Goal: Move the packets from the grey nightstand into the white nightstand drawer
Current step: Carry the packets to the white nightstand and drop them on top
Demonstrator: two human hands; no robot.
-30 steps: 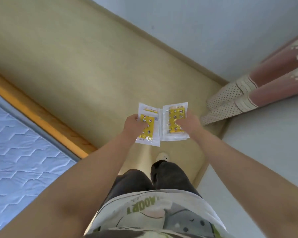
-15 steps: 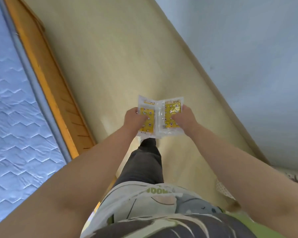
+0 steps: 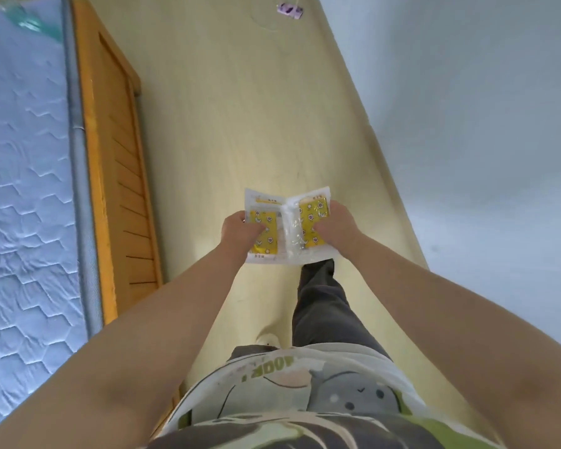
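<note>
The left hand (image 3: 242, 233) pinches the left packet (image 3: 262, 202), fingers curled round its edge. At 3 o'clock the right hand (image 3: 336, 226) grips the right packet (image 3: 314, 210) the same way, and the two packets touch. The film looks slick, so either could slip while walking. At 12 o'clock a purple object (image 3: 290, 9), perhaps corded, is a trip risk. Neither nightstand shows.

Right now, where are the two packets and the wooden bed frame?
left packet (image 3: 271, 242): head view, yellow printed panel.
right packet (image 3: 311, 209): head view, yellow printed panel.
wooden bed frame (image 3: 120, 176): head view, slatted side.
</note>
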